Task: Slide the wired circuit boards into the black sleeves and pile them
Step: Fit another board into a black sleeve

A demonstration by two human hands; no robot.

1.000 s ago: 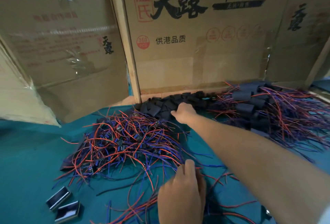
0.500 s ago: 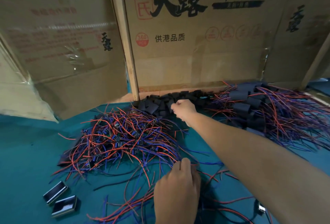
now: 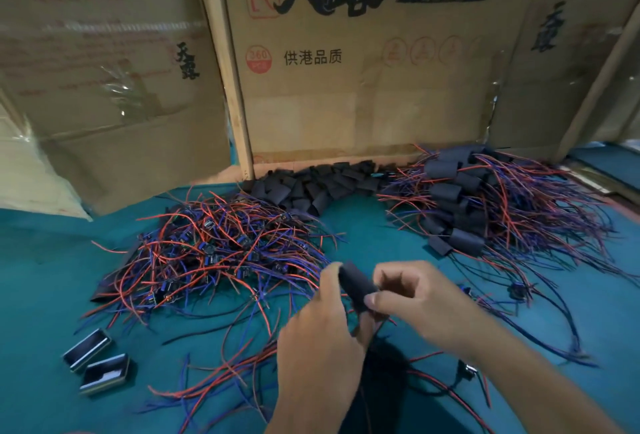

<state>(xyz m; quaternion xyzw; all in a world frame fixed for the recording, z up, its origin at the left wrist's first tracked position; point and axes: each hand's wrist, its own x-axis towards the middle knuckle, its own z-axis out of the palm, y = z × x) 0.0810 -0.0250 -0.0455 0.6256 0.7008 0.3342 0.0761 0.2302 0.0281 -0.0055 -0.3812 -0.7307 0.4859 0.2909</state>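
Observation:
Between both hands, near the table's front middle, is a black sleeve (image 3: 355, 286). My right hand (image 3: 412, 295) pinches its lower end with thumb and fingers. My left hand (image 3: 322, 336) grips its other side, and wires trail down below that hand. A tangle of red and blue wired circuit boards (image 3: 214, 250) lies to the left. Loose black sleeves (image 3: 311, 188) are heaped at the back by the cardboard. Sleeved boards with wires (image 3: 460, 212) are piled at the right.
Cardboard boxes (image 3: 363, 70) wall off the back of the green table (image 3: 45, 295). Two small dark metal-edged cases (image 3: 97, 361) lie at the front left. Stray wires and a few boards (image 3: 516, 290) are scattered at the right front.
My right hand has come back from the sleeve heap at the rear with one black sleeve. My left hand has lifted off the wires to meet it.

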